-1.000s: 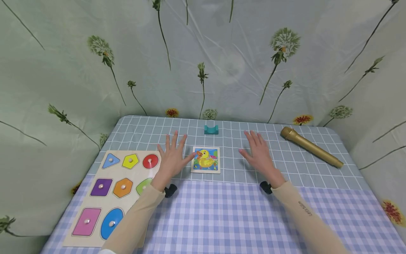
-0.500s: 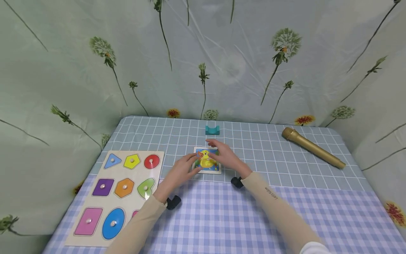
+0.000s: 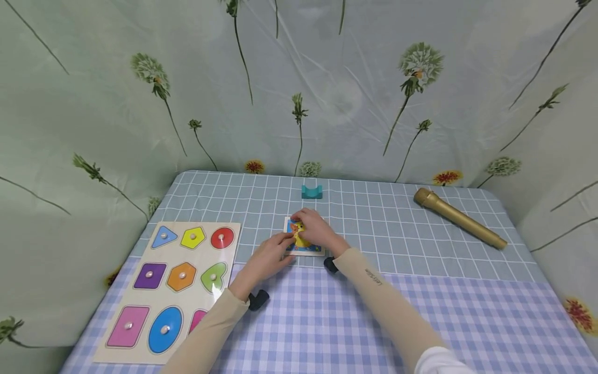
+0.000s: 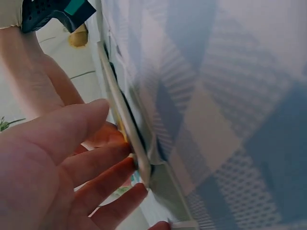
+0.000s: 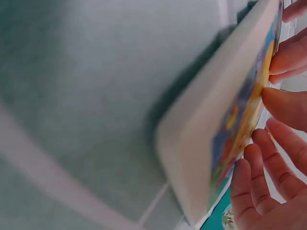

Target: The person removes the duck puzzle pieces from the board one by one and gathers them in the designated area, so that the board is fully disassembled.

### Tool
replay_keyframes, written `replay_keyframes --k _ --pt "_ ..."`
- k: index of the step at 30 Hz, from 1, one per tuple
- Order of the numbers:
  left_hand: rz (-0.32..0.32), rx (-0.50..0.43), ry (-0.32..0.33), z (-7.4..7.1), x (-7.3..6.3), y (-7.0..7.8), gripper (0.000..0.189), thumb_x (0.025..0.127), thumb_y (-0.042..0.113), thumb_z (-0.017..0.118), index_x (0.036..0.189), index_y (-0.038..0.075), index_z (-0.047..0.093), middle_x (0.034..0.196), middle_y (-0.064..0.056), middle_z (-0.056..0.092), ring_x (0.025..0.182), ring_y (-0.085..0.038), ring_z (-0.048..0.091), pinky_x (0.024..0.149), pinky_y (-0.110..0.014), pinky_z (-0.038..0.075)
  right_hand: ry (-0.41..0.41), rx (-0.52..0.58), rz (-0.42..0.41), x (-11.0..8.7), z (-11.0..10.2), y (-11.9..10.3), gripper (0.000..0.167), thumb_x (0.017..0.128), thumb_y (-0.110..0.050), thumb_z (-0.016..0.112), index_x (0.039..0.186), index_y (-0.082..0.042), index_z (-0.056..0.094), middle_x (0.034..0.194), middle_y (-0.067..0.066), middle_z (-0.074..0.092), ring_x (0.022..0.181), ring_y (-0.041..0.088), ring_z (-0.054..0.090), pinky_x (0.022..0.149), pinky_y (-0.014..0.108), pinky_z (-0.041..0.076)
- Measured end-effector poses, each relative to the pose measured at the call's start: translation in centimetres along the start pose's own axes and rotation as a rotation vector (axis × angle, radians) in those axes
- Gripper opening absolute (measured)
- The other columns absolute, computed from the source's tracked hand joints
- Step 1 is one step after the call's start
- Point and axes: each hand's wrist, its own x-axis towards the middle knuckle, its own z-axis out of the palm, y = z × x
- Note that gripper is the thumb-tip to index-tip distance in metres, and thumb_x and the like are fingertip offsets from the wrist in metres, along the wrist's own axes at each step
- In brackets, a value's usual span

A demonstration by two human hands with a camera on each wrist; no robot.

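Observation:
A small square wooden duck puzzle [image 3: 306,250] lies flat on the cloth, mostly covered by both hands. My left hand [image 3: 268,259] is at its left side, fingers extended. In the left wrist view, the fingertips touch the puzzle [image 4: 127,114] near its pale edge. My right hand [image 3: 318,230] reaches over the puzzle from the right. In the right wrist view, its thumb [image 5: 287,106] touches the yellow part of the picture, and the bent fingers are at the surface farther along. No puzzle piece is visibly raised. A small teal curved block [image 3: 311,192] stands behind the puzzle.
On the left lies a wooden peg board [image 3: 122,291] with several coloured knobbed shapes. A gold toy microphone [image 3: 460,218] rests at the back right. Blue-grey grid cloth [image 3: 369,234] covers the rear, and lilac checked cloth [image 3: 299,317] the front. A floral curtain [image 3: 345,104] hangs behind.
Both hands were spread apart above the cloth a second ago. They have come together at the puzzle, the right moving left over the picture, the left closing in at its left edge.

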Motion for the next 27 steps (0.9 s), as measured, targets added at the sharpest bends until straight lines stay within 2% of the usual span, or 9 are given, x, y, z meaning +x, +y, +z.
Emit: replay_keyframes --k 5,10,14,17,19,21,25,27 --pt "-0.021 0.012 -0.053 -0.4 0.0 0.3 0.048 0.091 0.021 0.066 0.130 -0.006 0.054 0.136 -0.019 0.049 0.125 -0.034 0.046 0.101 -0.045 0.038 -0.009 -0.035 0.025 -0.1 0.1 -0.5 0.039 0.083 0.006 0.060 0.121 0.001 0.061 0.115 0.013 0.058 0.109 0.030 0.052 0.094 0.040 0.044" --pt "-0.020 0.026 -0.078 -0.6 0.1 0.4 0.049 0.092 0.020 0.065 0.131 -0.006 0.053 0.137 -0.019 0.048 0.125 -0.034 0.046 0.102 -0.044 0.038 -0.018 0.001 0.029 0.0 0.0 -0.6 0.038 0.081 0.009 0.060 0.118 0.002 0.062 0.112 0.014 0.056 0.105 0.029 0.053 0.090 0.039 0.046" --pt "-0.018 0.010 -0.084 -0.6 0.2 0.4 0.049 0.091 0.019 0.066 0.131 -0.006 0.053 0.136 -0.019 0.048 0.125 -0.033 0.046 0.102 -0.043 0.038 -0.037 0.110 0.066 0.5 0.0 -0.1 0.042 0.077 0.013 0.058 0.117 0.002 0.062 0.109 0.014 0.052 0.095 0.026 0.053 0.078 0.033 0.048" --pt "-0.009 -0.002 -0.085 -0.6 0.2 0.3 0.048 0.091 0.018 0.066 0.131 -0.006 0.053 0.135 -0.019 0.049 0.124 -0.033 0.047 0.102 -0.043 0.038 -0.049 0.213 0.114 0.8 0.1 0.4 0.047 0.074 0.016 0.055 0.118 0.001 0.060 0.111 0.014 0.048 0.092 0.025 0.050 0.070 0.030 0.044" --pt "-0.006 -0.006 -0.091 -0.6 0.2 0.2 0.048 0.091 0.017 0.066 0.131 -0.006 0.052 0.135 -0.019 0.049 0.124 -0.033 0.047 0.103 -0.043 0.037 -0.048 0.260 0.136 0.9 0.2 0.6 0.049 0.074 0.017 0.054 0.119 0.000 0.059 0.112 0.014 0.047 0.095 0.026 0.049 0.070 0.030 0.043" --pt "-0.008 -0.003 -0.100 -0.6 0.2 0.2 0.048 0.091 0.017 0.065 0.132 -0.006 0.052 0.135 -0.019 0.049 0.124 -0.033 0.047 0.103 -0.043 0.037 -0.031 0.282 0.140 0.9 0.3 0.6 0.043 0.079 0.015 0.055 0.119 0.000 0.059 0.111 0.015 0.047 0.098 0.027 0.050 0.073 0.031 0.045" --pt "-0.020 -0.001 -0.119 -0.8 0.3 0.2 0.047 0.092 0.016 0.065 0.131 -0.006 0.053 0.134 -0.020 0.049 0.124 -0.034 0.047 0.102 -0.044 0.038 0.018 0.218 0.138 1.0 0.7 0.2 0.024 0.091 -0.003 0.061 0.115 -0.002 0.062 0.107 0.014 0.048 0.097 0.027 0.053 0.082 0.035 0.048" --pt "-0.021 -0.003 -0.125 -0.8 0.4 0.1 0.046 0.092 0.016 0.064 0.131 -0.006 0.053 0.133 -0.021 0.050 0.123 -0.034 0.047 0.102 -0.045 0.038 0.039 0.162 0.137 1.1 0.9 -0.1 0.020 0.094 -0.010 0.061 0.113 -0.004 0.063 0.104 0.012 0.049 0.093 0.025 0.053 0.080 0.035 0.048"
